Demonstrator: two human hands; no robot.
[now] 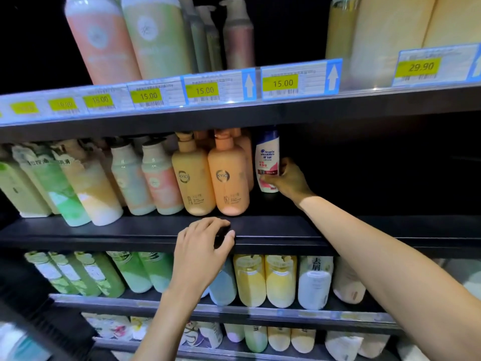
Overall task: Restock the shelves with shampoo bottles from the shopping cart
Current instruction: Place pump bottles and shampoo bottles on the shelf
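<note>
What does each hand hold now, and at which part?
The right hand grips the white shampoo bottle at its lower part. The left hand holds nothing; its fingers rest on the shelf edge.

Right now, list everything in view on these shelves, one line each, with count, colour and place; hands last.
Head & Shoulders bottle: one, white with blue cap, middle shelf, right of the orange pump bottles.
orange pump bottles: two in front, more behind, orange, middle shelf centre.
pastel bottles: several, green, peach and white, middle shelf left.
tall bottles: several, pink, green, yellow, top shelf.
price tags: several, yellow, top shelf's front edge.
lower bottles: many, green, yellow, white, two shelves below.
left hand: one, rests on the middle shelf's front edge.
right hand: one, grips the Head & Shoulders bottle.
</note>
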